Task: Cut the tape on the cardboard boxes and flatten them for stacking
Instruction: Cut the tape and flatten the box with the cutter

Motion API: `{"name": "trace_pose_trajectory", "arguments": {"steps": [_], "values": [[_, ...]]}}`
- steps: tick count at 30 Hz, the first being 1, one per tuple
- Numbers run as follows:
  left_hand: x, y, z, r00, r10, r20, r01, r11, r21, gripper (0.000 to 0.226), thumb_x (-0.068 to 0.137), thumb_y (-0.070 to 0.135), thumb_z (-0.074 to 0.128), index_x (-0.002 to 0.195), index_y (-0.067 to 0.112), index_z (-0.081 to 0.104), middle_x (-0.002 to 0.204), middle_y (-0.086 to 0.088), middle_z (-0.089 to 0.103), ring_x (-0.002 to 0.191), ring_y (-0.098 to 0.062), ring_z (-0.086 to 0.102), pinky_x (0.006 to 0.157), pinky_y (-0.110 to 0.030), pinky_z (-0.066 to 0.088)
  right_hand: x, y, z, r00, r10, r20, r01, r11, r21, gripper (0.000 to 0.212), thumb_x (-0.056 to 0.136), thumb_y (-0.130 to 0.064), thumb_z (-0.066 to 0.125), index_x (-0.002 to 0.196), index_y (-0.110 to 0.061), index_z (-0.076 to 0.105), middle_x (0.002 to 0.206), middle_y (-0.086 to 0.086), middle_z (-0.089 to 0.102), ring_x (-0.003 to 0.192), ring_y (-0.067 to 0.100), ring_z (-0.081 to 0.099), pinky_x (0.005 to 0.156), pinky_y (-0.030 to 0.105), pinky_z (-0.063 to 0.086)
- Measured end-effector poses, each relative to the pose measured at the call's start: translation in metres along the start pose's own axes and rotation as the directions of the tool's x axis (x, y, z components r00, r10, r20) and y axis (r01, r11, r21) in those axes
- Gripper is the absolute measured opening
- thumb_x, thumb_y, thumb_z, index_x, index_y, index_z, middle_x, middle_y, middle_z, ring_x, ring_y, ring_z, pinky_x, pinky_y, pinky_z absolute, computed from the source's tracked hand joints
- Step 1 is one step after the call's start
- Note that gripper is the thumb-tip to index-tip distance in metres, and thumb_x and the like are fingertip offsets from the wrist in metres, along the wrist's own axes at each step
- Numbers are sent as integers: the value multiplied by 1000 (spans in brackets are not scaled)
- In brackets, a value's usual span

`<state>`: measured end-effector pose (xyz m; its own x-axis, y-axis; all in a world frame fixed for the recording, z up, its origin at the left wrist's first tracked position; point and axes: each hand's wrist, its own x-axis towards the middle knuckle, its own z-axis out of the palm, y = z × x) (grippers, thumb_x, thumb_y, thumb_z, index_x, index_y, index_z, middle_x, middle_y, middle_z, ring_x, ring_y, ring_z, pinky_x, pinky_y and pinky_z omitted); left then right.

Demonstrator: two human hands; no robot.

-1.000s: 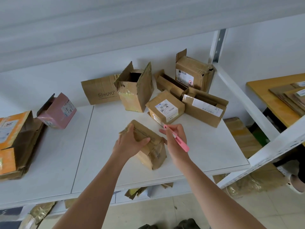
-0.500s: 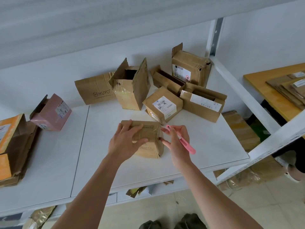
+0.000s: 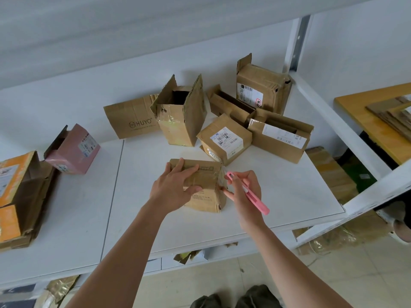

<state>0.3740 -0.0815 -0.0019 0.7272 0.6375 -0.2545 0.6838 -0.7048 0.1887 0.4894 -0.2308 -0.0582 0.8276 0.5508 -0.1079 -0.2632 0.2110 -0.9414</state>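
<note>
A small taped brown cardboard box (image 3: 205, 185) stands on the white shelf (image 3: 278, 196) near the front edge. My left hand (image 3: 175, 187) grips it from the left, fingers over the top and thumb on the near face. My right hand (image 3: 242, 190) holds a pink box cutter (image 3: 248, 193) beside the box's right end, the cutter's tip close to the crinkled clear tape there. Behind it sit several more cardboard boxes, among them a labelled one (image 3: 224, 138) and a tall one with its flaps up (image 3: 181, 112).
A flat HUYO box (image 3: 131, 118) leans on the back wall. A pink box (image 3: 72, 150) and an orange-brown box (image 3: 20, 196) lie at the left. Flattened cardboard rests on a wooden table (image 3: 378, 127) at the right. A white shelf post (image 3: 295, 41) rises at the back right.
My left hand has turned the small box from a tilted position to upright on the shelf. My right hand with the cutter stays at the box's right end.
</note>
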Motion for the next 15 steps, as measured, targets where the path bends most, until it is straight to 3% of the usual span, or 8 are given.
{"name": "trace_pose_trajectory", "arguments": {"steps": [4, 7, 9, 15], "values": [[-1, -3, 2, 1000, 1, 7, -1, 1000, 26, 65, 94, 56, 51, 149, 55, 16, 164, 13, 0, 152, -26, -3, 113, -50, 30, -1, 0, 1, 1000, 0, -2, 0, 999, -35, 8, 97, -9, 57, 91, -9, 52, 83, -3, 68, 84, 8, 70, 69, 31, 60], [0, -5, 2, 1000, 5, 1, -5, 999, 40, 64, 94, 57, 49, 149, 54, 16, 164, 13, 1, 152, -26, -2, 111, -50, 32, 2, -4, 4, 999, -24, 23, 27, 988, -151, 8, 96, -11, 57, 90, -11, 52, 84, 1, 67, 79, 11, 69, 73, 49, 61], [2, -5, 2, 1000, 13, -2, -13, 998, 65, 63, 95, 57, 48, 150, 53, 17, 165, 12, 2, 152, -27, 0, 109, -50, 35, 4, -9, 5, 998, -50, 45, 59, 971, -232, 10, 96, -10, 56, 88, -14, 52, 88, 11, 65, 80, 24, 67, 76, 59, 57], [4, -4, 3, 1000, 21, 8, -22, 995, 95, 62, 96, 57, 46, 150, 52, 17, 165, 9, 3, 151, -30, 2, 108, -50, 36, -3, -14, 1, 994, -34, 100, 58, 969, -242, 12, 96, -9, 56, 87, -17, 52, 91, 5, 66, 88, 10, 69, 78, 46, 61]]}}
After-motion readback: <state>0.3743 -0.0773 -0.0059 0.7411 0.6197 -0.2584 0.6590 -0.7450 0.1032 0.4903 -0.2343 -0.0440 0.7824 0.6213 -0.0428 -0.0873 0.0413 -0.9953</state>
